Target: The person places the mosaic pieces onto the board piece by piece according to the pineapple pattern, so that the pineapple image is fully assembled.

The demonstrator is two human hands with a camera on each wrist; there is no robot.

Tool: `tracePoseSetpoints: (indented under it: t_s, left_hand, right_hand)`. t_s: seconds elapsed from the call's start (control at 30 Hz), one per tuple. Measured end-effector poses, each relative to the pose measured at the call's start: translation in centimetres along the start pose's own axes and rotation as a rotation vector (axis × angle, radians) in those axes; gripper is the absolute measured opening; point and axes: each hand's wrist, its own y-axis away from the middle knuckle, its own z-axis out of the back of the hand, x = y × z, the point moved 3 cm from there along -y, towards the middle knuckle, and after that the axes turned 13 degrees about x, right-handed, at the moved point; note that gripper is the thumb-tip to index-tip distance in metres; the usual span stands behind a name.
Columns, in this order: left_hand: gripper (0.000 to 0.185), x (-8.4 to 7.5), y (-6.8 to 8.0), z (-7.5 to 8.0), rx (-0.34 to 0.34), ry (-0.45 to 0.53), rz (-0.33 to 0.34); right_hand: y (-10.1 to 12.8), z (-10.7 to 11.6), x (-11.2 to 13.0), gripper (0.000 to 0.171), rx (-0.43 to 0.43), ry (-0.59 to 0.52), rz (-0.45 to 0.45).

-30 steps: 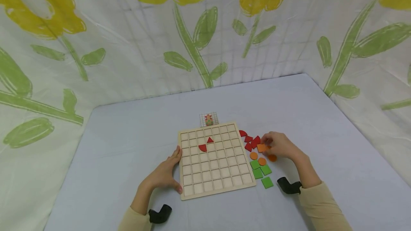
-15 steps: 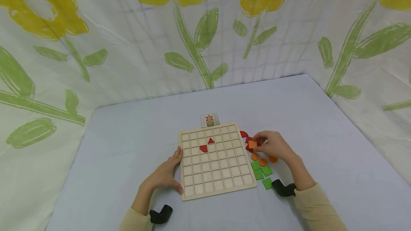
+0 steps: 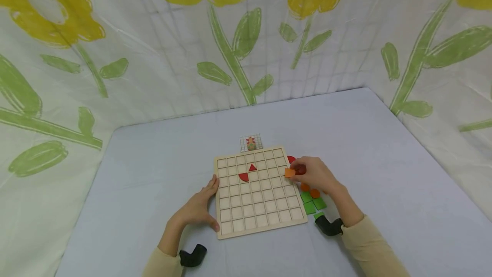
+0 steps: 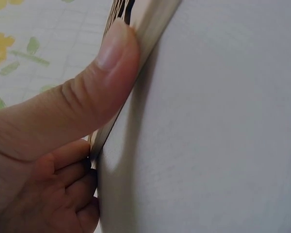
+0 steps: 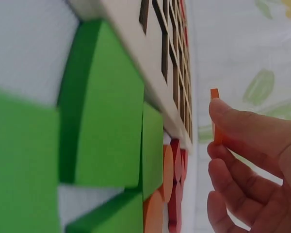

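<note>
My right hand (image 3: 317, 175) pinches an orange square tile (image 3: 290, 173) between thumb and fingertips, over the right edge of a wooden grid board (image 3: 256, 208). In the right wrist view the tile (image 5: 214, 93) shows edge-on, raised above the tabletop. Spread along the board's left edge, my left hand (image 3: 197, 207) touches it with fingers and thumb; the left wrist view shows the thumb (image 4: 114, 58) against the board's side. Two red pieces lie in the grid: a triangle (image 3: 252, 168) and a quarter circle (image 3: 244, 177) below and left of it.
Right of the board lie green square tiles (image 3: 309, 207), orange round pieces (image 3: 315, 193) and red pieces (image 3: 291, 158), some hidden by my right hand. A small gridded picture card (image 3: 250, 143) sits behind the board. A flower-printed cloth hangs behind the table.
My right hand has picked up the orange square from among the loose pieces and carried it left to the board's right edge. My left hand stays at the board.
</note>
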Motion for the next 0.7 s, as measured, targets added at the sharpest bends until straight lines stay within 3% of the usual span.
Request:
tracePoseSetpoints:
  t_s: [0.47, 0.7]
  left_hand:
    - [0.131, 0.1, 0.0, 0.0, -0.001, 0.007, 0.011]
    - [0.132, 0.2, -0.1, -0.1, 0.002, 0.006, 0.010]
  right_hand:
    - [-1.8, -1.5, 2.2, 0.025, 0.036, 0.048, 0.113]
    - [-3.1, -2.5, 3.5, 0.025, 0.058, 0.077, 0.113]
